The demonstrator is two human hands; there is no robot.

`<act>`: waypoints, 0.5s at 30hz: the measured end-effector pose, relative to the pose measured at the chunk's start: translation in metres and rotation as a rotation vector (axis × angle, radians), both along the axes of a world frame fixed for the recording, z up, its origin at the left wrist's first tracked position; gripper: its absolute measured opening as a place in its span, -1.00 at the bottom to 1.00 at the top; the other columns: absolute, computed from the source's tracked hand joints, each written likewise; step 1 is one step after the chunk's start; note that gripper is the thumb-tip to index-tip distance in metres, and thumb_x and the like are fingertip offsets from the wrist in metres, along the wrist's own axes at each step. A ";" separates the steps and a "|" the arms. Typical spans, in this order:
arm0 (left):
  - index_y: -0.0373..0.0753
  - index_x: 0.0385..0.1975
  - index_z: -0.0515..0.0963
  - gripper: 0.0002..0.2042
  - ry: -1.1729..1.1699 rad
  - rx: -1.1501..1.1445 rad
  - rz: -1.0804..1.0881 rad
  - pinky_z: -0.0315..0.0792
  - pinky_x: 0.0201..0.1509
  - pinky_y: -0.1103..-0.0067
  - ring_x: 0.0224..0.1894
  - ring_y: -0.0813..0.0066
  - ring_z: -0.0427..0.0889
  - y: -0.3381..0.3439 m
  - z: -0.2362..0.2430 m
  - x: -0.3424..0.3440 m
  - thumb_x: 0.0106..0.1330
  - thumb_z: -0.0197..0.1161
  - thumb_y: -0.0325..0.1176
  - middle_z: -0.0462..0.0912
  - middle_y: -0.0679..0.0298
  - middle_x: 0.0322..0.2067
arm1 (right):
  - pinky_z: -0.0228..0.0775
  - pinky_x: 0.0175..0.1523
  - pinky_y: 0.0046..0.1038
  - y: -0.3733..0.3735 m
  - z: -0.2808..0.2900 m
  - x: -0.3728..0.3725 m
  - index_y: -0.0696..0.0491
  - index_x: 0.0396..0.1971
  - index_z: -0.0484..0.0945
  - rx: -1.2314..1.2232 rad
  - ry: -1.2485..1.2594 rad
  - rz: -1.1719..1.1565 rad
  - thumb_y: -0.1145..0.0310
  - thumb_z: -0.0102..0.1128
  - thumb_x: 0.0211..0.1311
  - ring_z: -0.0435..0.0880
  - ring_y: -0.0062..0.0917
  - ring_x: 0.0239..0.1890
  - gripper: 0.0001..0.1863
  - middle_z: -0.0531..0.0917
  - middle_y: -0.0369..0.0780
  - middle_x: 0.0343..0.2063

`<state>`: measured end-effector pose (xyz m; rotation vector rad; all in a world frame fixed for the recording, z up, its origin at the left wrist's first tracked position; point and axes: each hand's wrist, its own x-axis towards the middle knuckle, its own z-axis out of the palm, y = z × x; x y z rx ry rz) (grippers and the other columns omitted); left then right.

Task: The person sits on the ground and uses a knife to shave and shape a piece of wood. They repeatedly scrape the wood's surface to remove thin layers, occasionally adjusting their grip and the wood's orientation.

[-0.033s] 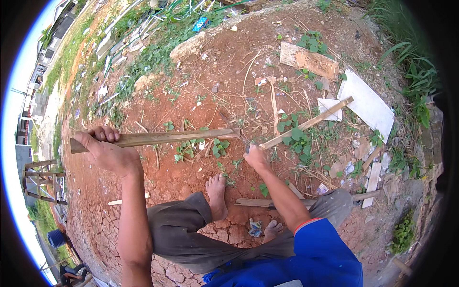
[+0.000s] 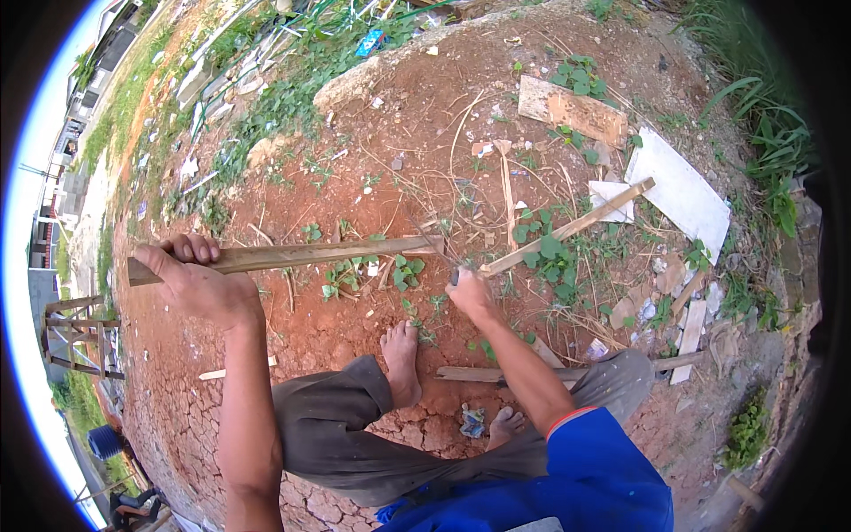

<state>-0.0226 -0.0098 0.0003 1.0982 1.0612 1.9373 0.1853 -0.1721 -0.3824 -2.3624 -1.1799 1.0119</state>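
My left hand (image 2: 199, 288) grips the near end of a narrow wooden strip (image 2: 328, 250), held horizontally with its far end in front of me. My right hand (image 2: 474, 293) is wrapped round the dark handle of a long thin bladed tool (image 2: 450, 262), whose blade crosses the strip at that far end; whether it cuts into the wood cannot be told. Another wooden strip (image 2: 567, 226) slants to the right, just beyond my right hand. My bare foot (image 2: 400, 363) stands on the red soil below the held strip.
White boards (image 2: 678, 191) and a weathered panel (image 2: 572, 111) lie at the right among weeds, sticks and litter. A wooden frame (image 2: 84, 337) stands at the left near a blue ribbed container (image 2: 105, 442). What looks like a person is at the lower-left rim.
My right hand has shifted very slightly to the left with the tool. My left hand and the strip are almost unmoved.
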 end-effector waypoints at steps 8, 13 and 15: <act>-0.21 -0.23 0.36 -0.38 -0.098 0.012 0.024 0.32 -0.38 0.59 -0.49 0.52 0.34 0.010 -0.002 -0.016 0.44 -0.01 0.37 0.39 0.34 -0.46 | 0.56 0.05 -0.08 -0.013 0.051 -0.058 0.01 0.10 0.58 0.238 0.166 -0.137 0.17 0.35 0.16 0.74 -0.04 -0.11 -0.50 0.75 0.00 -0.20; -0.19 -0.32 0.37 -0.42 -0.065 0.016 0.057 0.49 -0.20 0.45 -0.43 0.40 0.46 0.011 -0.001 -0.022 0.38 0.16 0.32 0.44 0.30 -0.46 | 0.58 0.00 -0.07 -0.010 0.039 -0.048 0.03 0.11 0.57 0.151 0.136 -0.149 0.16 0.35 0.16 0.74 -0.01 -0.13 -0.49 0.75 0.04 -0.23; -0.17 -0.35 0.36 -0.44 -0.045 0.004 0.055 0.52 -0.16 0.40 -0.42 0.38 0.48 0.009 0.000 -0.023 0.36 0.22 0.29 0.43 0.29 -0.48 | 0.58 0.00 -0.07 -0.010 0.035 -0.047 0.05 0.11 0.57 0.189 0.154 -0.136 0.16 0.35 0.17 0.74 0.00 -0.15 -0.48 0.74 0.05 -0.24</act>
